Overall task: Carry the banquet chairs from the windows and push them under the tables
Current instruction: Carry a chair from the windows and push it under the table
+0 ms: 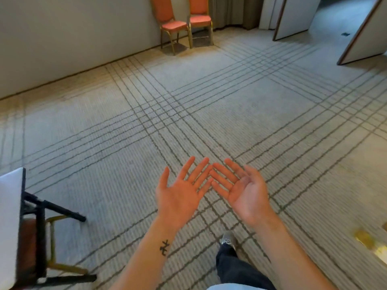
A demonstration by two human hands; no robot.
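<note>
Two orange banquet chairs with gold legs stand side by side against the far wall, the left chair (170,24) and the right chair (200,18). My left hand (180,193) and my right hand (243,189) are held out in front of me, palms up, fingers straight, fingertips nearly touching, holding nothing. At the lower left a white-topped table (9,216) with black folding legs has a chair (31,243) with a dark red seat and gold legs tucked beneath it.
Wide carpet with a grid of dark lines (188,114) lies between me and the far chairs. Curtains (232,11) hang right of them. Two open door panels (293,17) stand at the upper right. My shoe and trouser leg (230,260) show below.
</note>
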